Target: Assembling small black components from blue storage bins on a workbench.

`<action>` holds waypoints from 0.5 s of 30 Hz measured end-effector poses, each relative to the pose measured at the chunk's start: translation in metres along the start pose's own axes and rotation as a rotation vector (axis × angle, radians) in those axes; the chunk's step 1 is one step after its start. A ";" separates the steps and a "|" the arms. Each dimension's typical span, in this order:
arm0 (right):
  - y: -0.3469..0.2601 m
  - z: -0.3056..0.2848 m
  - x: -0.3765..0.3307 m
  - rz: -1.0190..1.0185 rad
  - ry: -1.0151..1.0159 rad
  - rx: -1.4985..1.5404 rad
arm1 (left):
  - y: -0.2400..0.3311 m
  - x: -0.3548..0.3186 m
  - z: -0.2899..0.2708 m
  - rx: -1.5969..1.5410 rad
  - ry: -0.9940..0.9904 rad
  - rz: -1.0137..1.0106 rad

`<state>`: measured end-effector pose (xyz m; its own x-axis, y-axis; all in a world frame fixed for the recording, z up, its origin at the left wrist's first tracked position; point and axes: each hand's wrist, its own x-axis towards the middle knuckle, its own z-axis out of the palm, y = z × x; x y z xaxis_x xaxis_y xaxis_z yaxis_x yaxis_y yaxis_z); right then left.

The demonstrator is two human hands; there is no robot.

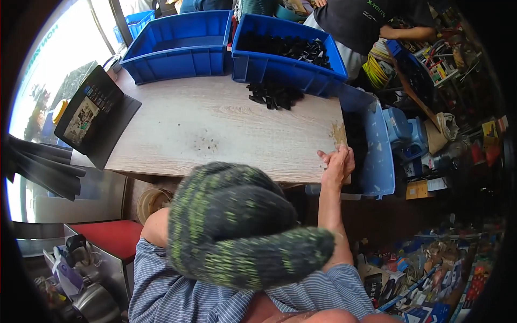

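Observation:
Very close to the camera, my left hand (237, 229) is raised in a knitted glove, dark with green flecks. One gloved finger or thumb stretches to the right, apart from the rest, and nothing shows in its grip; the other fingers are partly hidden. My right hand (338, 162) is bare and rests at the right front corner of the pale wooden table (177, 142). Its fingers are loosely bent and apart, with nothing seen in them. A pile of small black pieces (274, 96) lies at the far side of the tabletop.
Two blue bins stand at the back: the left bin (180, 62) and the right bin (269, 67), which holds many black pieces. A tablet with keyboard (91, 116) sits at the left. Beside the table's right edge is a translucent blue tub (382, 156). A person (371, 27) stands behind.

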<state>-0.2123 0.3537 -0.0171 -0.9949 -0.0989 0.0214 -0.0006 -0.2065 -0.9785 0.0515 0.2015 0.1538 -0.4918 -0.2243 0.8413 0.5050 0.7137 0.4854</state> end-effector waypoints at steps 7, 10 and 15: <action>0.004 0.001 0.007 -0.029 -0.053 -0.043 | -0.003 -0.011 0.007 -0.080 0.050 -0.023; 0.006 -0.001 0.005 -0.079 -0.035 -0.008 | -0.007 -0.017 0.007 -0.112 0.088 -0.019; 0.007 0.000 0.006 -0.090 -0.042 0.009 | -0.013 -0.021 0.012 -0.162 0.159 0.007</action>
<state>-0.2187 0.3514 -0.0235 -0.9858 -0.1202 0.1175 -0.0881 -0.2253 -0.9703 0.0467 0.2049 0.1264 -0.3765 -0.3302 0.8656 0.6219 0.6025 0.5003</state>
